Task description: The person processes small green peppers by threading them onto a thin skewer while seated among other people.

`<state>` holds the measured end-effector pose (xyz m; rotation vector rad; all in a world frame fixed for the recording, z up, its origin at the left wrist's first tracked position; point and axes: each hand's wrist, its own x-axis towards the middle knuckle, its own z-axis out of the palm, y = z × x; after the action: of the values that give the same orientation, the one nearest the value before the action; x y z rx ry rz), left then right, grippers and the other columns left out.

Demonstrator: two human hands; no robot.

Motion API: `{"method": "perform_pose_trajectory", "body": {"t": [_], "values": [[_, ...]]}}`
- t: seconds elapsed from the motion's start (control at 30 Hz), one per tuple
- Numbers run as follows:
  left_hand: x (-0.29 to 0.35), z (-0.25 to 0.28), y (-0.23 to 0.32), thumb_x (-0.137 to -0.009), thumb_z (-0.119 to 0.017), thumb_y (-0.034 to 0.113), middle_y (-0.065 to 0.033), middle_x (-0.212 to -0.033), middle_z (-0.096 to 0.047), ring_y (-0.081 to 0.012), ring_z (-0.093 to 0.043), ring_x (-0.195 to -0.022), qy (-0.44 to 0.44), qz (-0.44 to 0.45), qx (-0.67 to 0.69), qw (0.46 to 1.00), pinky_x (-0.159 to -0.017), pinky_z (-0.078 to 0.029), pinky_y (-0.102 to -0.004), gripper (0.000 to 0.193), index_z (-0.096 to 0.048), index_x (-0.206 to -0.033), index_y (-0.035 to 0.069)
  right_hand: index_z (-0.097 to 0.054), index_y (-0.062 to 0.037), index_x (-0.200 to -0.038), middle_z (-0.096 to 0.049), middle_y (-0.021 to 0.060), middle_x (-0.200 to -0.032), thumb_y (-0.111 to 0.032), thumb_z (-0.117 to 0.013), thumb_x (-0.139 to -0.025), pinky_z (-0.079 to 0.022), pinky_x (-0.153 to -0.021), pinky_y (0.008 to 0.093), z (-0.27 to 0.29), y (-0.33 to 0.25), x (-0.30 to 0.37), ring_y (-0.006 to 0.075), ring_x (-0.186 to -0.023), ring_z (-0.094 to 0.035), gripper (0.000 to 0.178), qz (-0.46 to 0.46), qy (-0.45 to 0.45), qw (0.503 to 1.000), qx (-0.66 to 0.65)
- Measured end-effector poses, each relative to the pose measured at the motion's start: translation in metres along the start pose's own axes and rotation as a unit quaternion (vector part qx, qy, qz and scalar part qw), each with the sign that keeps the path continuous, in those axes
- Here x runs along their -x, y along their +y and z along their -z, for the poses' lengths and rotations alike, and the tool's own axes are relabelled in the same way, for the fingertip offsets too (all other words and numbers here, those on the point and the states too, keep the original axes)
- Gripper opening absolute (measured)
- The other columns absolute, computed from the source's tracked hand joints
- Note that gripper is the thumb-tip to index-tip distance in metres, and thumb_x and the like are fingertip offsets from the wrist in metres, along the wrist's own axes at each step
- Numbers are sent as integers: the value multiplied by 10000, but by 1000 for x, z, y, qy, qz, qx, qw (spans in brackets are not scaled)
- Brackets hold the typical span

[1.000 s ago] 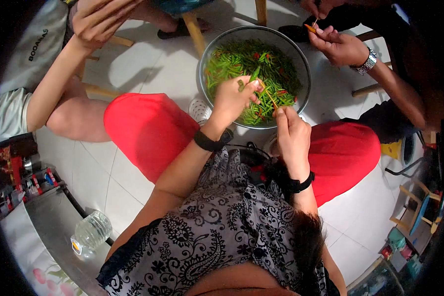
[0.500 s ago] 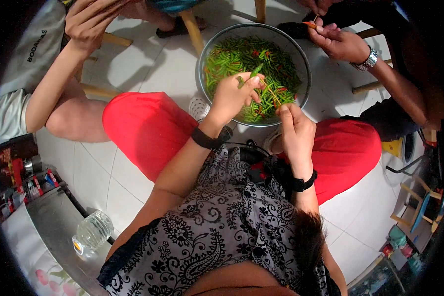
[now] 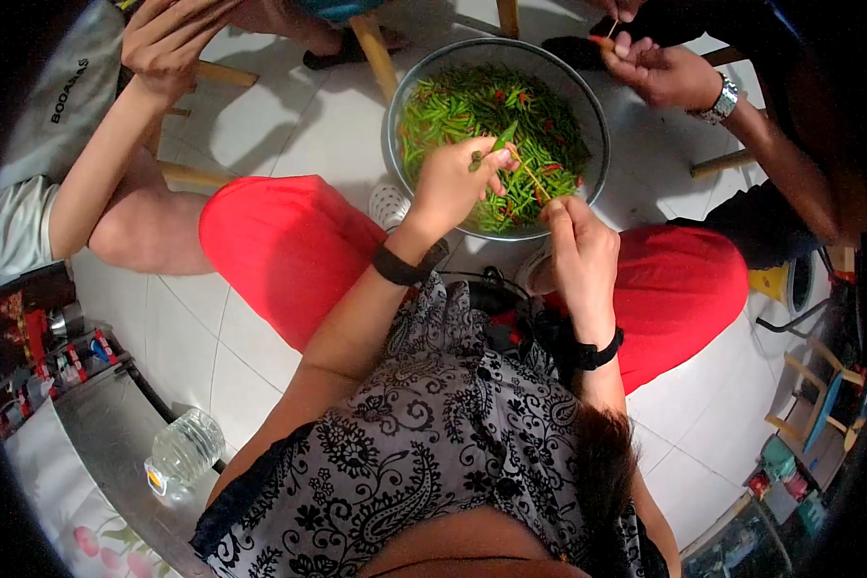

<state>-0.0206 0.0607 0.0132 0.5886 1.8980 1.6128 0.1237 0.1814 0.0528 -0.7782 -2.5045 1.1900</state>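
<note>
My left hand (image 3: 458,183) is closed over the bowl and pinches a green chili pepper (image 3: 505,137) between its fingers. A small dark green piece (image 3: 475,162) pokes out by its knuckles; I cannot tell its kind. My right hand (image 3: 584,246), to the right and nearer me, grips the end of a thin yellowish stick (image 3: 528,176). The stick slants up to the fingertips of my left hand; where it meets the chili is hidden. Beneath both hands stands a round metal bowl (image 3: 602,144) filled with green chilies (image 3: 453,101) and a few red ones.
On the right, another person's hands (image 3: 660,72) hold an orange-red chili (image 3: 602,42) and a thin stick. A second person's hand (image 3: 169,48) is raised at the left. Wooden stool legs (image 3: 374,60) stand behind the bowl. A plastic water bottle (image 3: 188,451) lies at the lower left.
My hands keep nearly the same pose, with the chili in my left hand tilted slightly. The other person's hands on the right have shifted a little.
</note>
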Motion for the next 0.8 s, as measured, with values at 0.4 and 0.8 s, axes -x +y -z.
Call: {"method": "perform_pose_trajectory", "body": {"t": [0.4,0.8], "values": [[1,0,-5,-1026,-524,213,-47,-949,-683,-48,-569,-735,-140,0,-29,990,-637,-453,-204,389,-540,-1307,-55,-633,-28,-882,-615,171,-652,-223,-532,-996,-477,-564,414,-14,13,-6,313,-582,-632,247,7,50,998,-32],[-10,10,-33,-1002,-494,62,-175,-1217,-596,-208,-576,-1138,-15,155,524,837,-979,-500,-301,337,-484,-1300,-97,-642,-26,-916,-612,152,-648,-239,-531,-1003,-471,-558,396,-21,12,-3,282,-570,-625,256,25,50,997,-56]]}}
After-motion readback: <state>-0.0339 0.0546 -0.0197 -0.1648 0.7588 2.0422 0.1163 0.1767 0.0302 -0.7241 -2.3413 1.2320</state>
